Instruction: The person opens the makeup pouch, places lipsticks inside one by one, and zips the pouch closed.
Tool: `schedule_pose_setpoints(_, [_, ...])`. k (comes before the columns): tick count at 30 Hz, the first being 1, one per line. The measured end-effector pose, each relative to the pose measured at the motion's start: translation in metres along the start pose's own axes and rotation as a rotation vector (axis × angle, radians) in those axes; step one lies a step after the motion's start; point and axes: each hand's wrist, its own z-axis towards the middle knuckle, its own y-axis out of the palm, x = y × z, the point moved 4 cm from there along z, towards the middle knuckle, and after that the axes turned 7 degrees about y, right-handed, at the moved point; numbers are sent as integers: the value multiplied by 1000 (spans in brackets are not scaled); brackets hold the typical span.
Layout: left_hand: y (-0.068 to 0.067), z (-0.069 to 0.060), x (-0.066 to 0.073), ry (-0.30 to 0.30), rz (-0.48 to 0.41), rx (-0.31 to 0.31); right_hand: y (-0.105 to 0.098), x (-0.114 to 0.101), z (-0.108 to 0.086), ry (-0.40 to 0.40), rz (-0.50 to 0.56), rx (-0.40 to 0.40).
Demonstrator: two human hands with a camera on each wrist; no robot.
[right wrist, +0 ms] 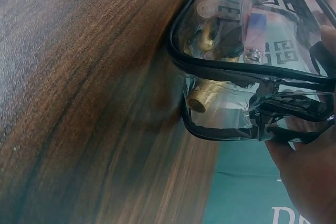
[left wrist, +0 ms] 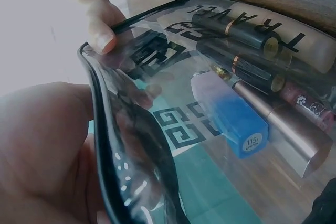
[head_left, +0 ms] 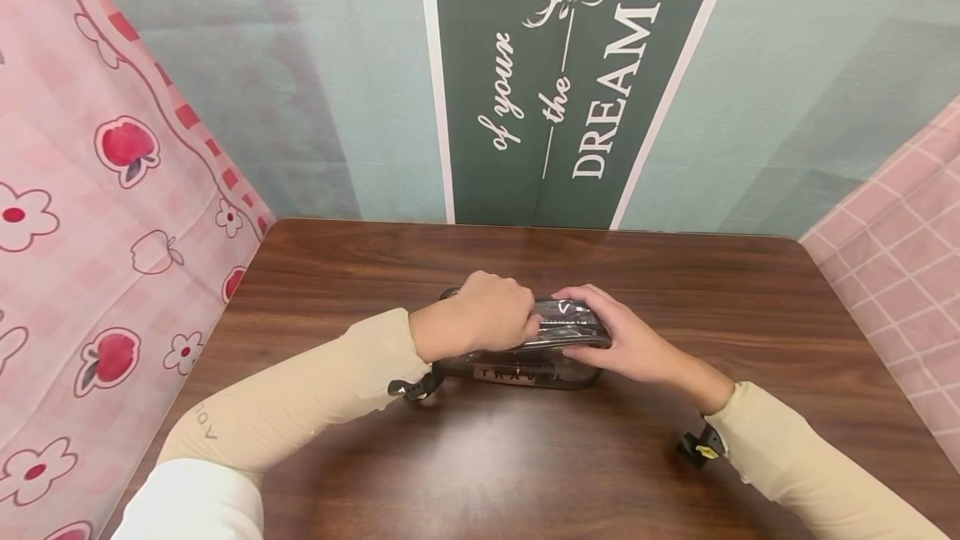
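Observation:
A clear pouch [head_left: 517,375] with black piping and "TRAVEL" lettering stands upright on the table. My left hand [head_left: 483,313], fingers curled, grips its top edge; whether it pinches a zipper pull is hidden. At the pouch's right end my right hand [head_left: 633,342] holds it between thumb and fingers. Through the clear wall in the left wrist view I see black tubes with gold bands [left wrist: 239,66], a blue and lilac box [left wrist: 231,111], a rose-gold tube [left wrist: 289,124] and a pink tube [left wrist: 310,106]. A gold-coloured tube [right wrist: 202,98] shows in the right wrist view.
The brown wooden table [head_left: 480,473] extends around the pouch. Behind it hangs a green cloth [head_left: 375,107] with white lettering on its dark strip. Pink patterned cloth [head_left: 112,273] hangs at the left, and pink checked cloth [head_left: 900,248] at the right.

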Motion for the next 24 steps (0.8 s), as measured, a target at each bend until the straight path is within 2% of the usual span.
schedule_pose_setpoints(10, [-1,1,-7,13,-50,-7,-1,1,1,-4,-2,-3])
schedule_pose_setpoints(13, [-2,-1,-10,24,-101,-2,-1,1,1,-2,7,-1])
schedule_pose_setpoints(18, [-5,-7,-16,33,-162,52,-3,2,2,1,31,-1])
schedule_pose_setpoints(24, [-8,-13,-20,48,-178,109,-3,2,2,12,40,-10])
